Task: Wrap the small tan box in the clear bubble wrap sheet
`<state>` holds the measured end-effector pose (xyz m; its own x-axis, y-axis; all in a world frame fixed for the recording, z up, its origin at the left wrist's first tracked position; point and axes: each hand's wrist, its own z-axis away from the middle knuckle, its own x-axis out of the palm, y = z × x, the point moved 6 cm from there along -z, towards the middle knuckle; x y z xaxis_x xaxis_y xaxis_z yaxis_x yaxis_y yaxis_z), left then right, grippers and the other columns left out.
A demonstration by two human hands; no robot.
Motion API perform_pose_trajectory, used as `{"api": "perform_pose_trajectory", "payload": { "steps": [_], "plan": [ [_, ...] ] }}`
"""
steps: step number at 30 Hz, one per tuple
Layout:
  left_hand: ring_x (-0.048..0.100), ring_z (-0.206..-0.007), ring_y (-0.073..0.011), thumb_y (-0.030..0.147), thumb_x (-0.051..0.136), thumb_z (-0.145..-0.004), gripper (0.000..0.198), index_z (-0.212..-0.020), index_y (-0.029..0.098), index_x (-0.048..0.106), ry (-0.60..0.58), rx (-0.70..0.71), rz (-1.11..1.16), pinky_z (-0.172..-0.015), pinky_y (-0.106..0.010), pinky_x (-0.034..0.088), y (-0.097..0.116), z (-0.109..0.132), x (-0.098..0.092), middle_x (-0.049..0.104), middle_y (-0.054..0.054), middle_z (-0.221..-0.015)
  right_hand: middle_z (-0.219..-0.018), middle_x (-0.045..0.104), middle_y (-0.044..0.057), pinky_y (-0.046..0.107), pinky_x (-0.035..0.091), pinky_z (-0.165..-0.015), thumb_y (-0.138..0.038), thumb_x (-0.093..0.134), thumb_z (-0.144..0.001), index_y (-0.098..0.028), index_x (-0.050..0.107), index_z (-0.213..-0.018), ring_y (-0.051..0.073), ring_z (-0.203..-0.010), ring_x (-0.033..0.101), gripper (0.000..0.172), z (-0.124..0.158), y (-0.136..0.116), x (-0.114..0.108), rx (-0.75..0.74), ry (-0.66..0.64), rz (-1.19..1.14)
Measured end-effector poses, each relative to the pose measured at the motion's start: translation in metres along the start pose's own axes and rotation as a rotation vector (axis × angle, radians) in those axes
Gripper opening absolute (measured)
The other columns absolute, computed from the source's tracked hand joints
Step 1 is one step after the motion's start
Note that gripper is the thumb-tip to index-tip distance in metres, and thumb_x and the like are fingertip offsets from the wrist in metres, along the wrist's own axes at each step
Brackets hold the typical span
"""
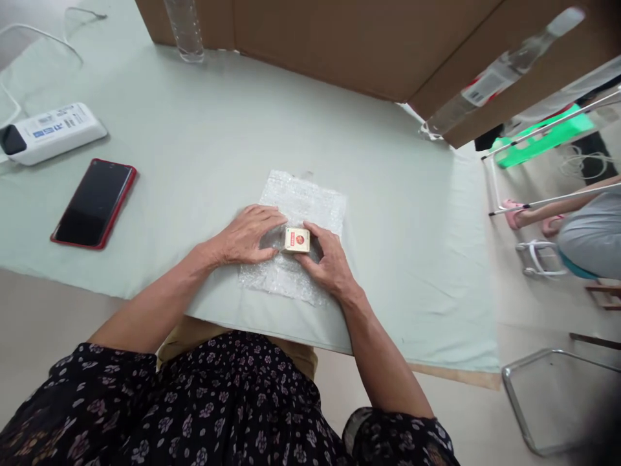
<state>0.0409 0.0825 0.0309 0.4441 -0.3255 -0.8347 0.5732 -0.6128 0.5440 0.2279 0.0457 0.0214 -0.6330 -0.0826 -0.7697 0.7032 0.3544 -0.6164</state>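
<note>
A small cream box with a red label [297,239] lies on a sheet of bubble wrap [305,200] spread on the pale green cloth [194,149]. My left hand [245,236] rests flat on the wrap, its thumb and fingers touching the box's left side. My right hand [327,262] holds the box from the right and below, fingers curled around its edge. The near part of the wrap is hidden under both hands.
A black phone in a red case [94,202] and a white device [51,133] with a cable lie at the left. Two clear bottles [185,29] [495,74] stand by cardboard boxes [339,39] at the back. Another person sits at the right edge [589,233].
</note>
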Motion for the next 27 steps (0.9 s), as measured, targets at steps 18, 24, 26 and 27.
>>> {"api": "perform_pose_trajectory", "payload": {
  "steps": [18,24,26,27],
  "plan": [
    [0.045,-0.144,-0.0322,0.040,0.061,-0.083,0.061,-0.142,0.028,0.054,-0.027,0.017,-0.024,-0.123,-0.050,0.031,0.0017,0.0009,-0.0023,0.057,-0.005,-0.148,-0.128,0.070,0.010,0.050,0.046,-0.103,-0.040,0.068,-0.085,-0.025,0.060,-0.129,0.031,-0.116,0.063,0.048,0.0010,-0.0008,-0.0048,0.009,0.049,0.052],
    [0.044,-0.144,-0.0319,0.041,0.061,-0.082,0.062,-0.142,0.026,0.055,-0.021,0.030,-0.046,-0.123,-0.050,0.031,-0.0005,0.0013,-0.0013,0.057,-0.007,-0.149,-0.130,0.070,0.011,0.050,0.046,-0.105,-0.039,0.067,-0.087,-0.024,0.059,-0.132,0.031,-0.118,0.063,0.048,-0.0019,-0.0007,-0.0025,0.000,0.032,0.049],
    [0.045,-0.144,-0.0320,0.041,0.061,-0.082,0.061,-0.141,0.027,0.055,-0.022,0.030,-0.046,-0.123,-0.050,0.032,-0.0013,0.0012,-0.0012,0.057,-0.006,-0.149,-0.132,0.070,0.011,0.051,0.046,-0.106,-0.039,0.066,-0.088,-0.025,0.059,-0.134,0.031,-0.120,0.062,0.049,-0.0036,0.0010,-0.0016,0.016,0.014,0.044],
    [0.045,-0.143,-0.0319,0.041,0.061,-0.082,0.061,-0.141,0.027,0.056,-0.022,0.032,-0.045,-0.123,-0.050,0.032,-0.0018,0.0011,-0.0011,0.057,-0.006,-0.149,-0.133,0.069,0.011,0.051,0.045,-0.107,-0.040,0.066,-0.088,-0.025,0.058,-0.135,0.031,-0.122,0.062,0.050,-0.0038,0.0013,-0.0022,0.016,0.006,0.038]
  ]
}}
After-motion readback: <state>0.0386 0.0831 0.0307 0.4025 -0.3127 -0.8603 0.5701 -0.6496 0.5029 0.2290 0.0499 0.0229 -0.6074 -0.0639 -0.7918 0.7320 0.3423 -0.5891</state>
